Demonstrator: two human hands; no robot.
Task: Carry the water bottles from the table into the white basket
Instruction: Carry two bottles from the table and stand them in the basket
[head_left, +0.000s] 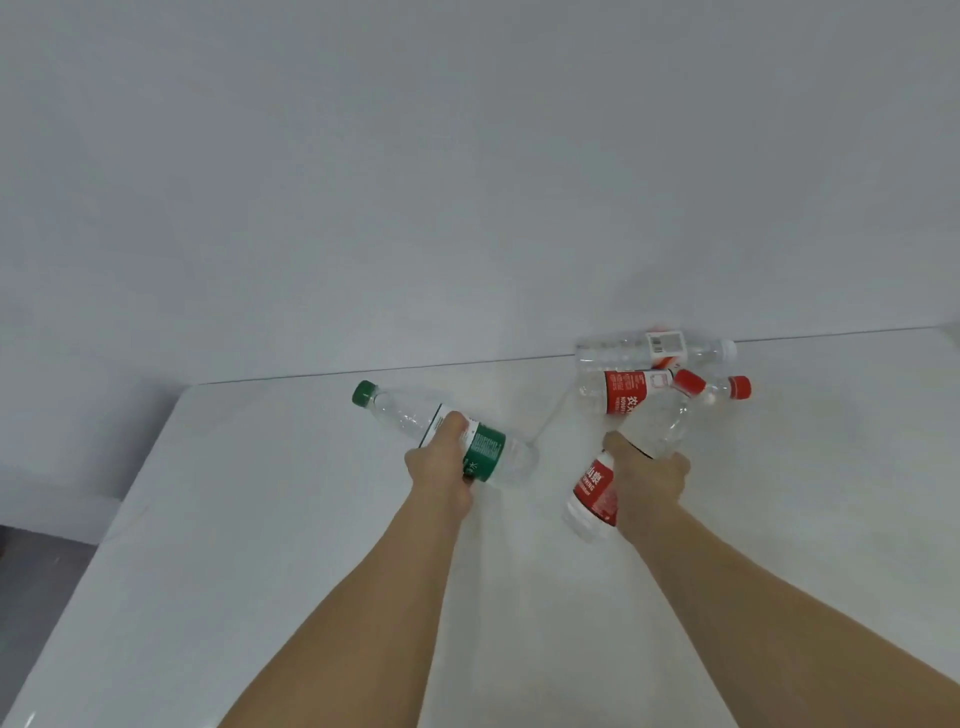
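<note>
My left hand (441, 467) grips a clear water bottle with a green cap and green label (488, 452), its cap pointing up and left. My right hand (647, 480) grips a red-labelled bottle (597, 491) around its middle, its red cap tilted up to the right. Behind it, a second red-labelled bottle (628, 391) lies on its side on the white table (291, 519). A third bottle with a white cap (618, 349) lies at the table's far edge by the wall. The white basket is not in view.
A plain white wall (467, 182) rises right behind the table. The table's left edge drops to a dark grey floor (36, 597) at the lower left.
</note>
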